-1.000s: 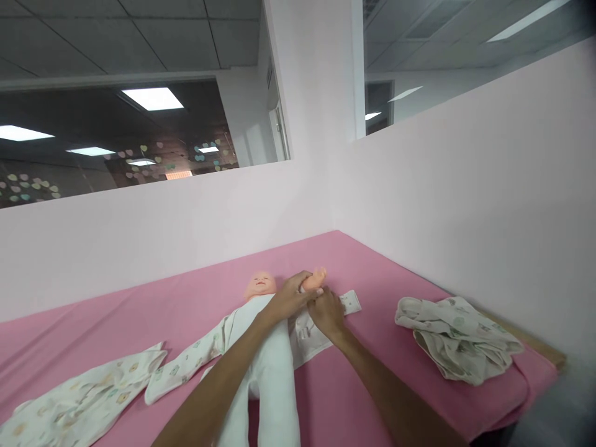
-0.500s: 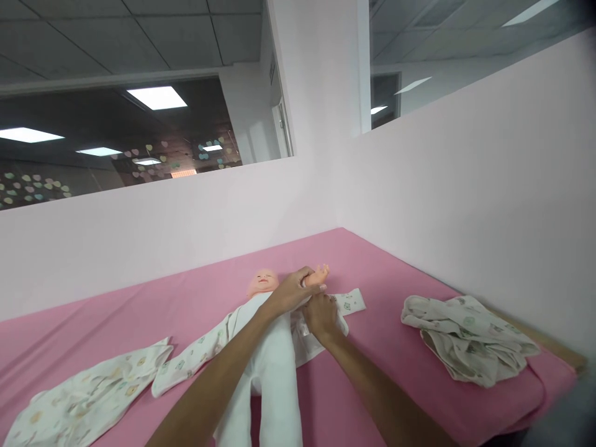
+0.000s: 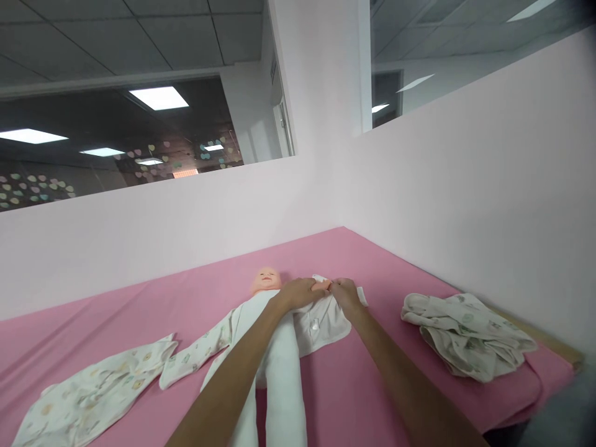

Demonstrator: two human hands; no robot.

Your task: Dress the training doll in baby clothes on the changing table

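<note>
Now the doll lies on its back on the pink table. Our left hand is closed around its arm. Our right hand pinches the sleeve of the little shirt spread under it (a heap of clothes sits well off to the right).

My left hand and right hand were bare, both forearms likewise bare right down to the frame's lower edge.
</note>
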